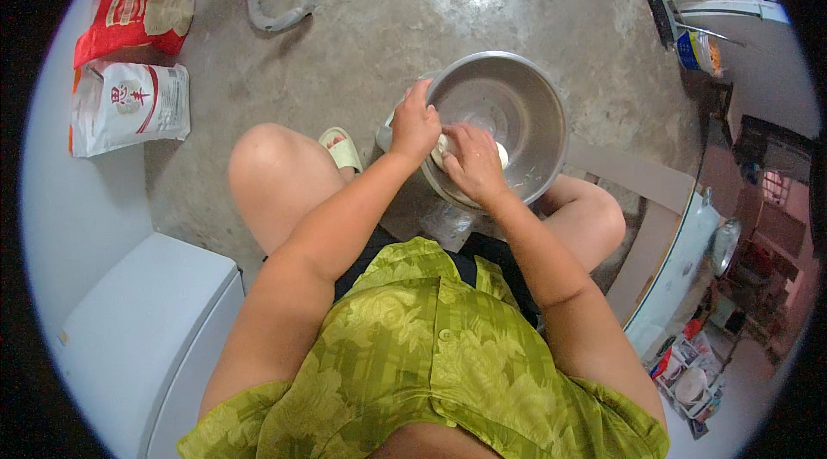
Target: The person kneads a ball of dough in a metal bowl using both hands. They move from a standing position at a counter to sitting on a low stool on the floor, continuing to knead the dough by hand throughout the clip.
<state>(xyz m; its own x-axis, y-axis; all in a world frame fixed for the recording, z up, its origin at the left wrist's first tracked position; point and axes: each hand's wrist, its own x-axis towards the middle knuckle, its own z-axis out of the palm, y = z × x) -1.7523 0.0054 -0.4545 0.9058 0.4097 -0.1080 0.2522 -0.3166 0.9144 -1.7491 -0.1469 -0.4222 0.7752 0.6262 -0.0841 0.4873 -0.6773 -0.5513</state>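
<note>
A round stainless steel basin [536, 97] stands between my knees, with a pale lump of dough [502, 154] inside at its left wall. My right hand [475, 160] lies over the dough, fingers spread and pointing left, pressing or cupping it. The basin's left rim is under my left hand [415, 126], whose fingers bend around it; whether they grip the rim firmly is hard to tell. Part of the dough shows between the two hands, and the rest is hidden under my right palm. Small pale smears cling to the basin's lower right wall.
At the left wall stand a red bag [136, 16] and a white printed bag [139, 104]. Behind them is a fan [284, 5]. A white appliance or cabinet [148, 304] sits lower left. On the right are a glass-topped table [672, 265] and a broom [662, 21].
</note>
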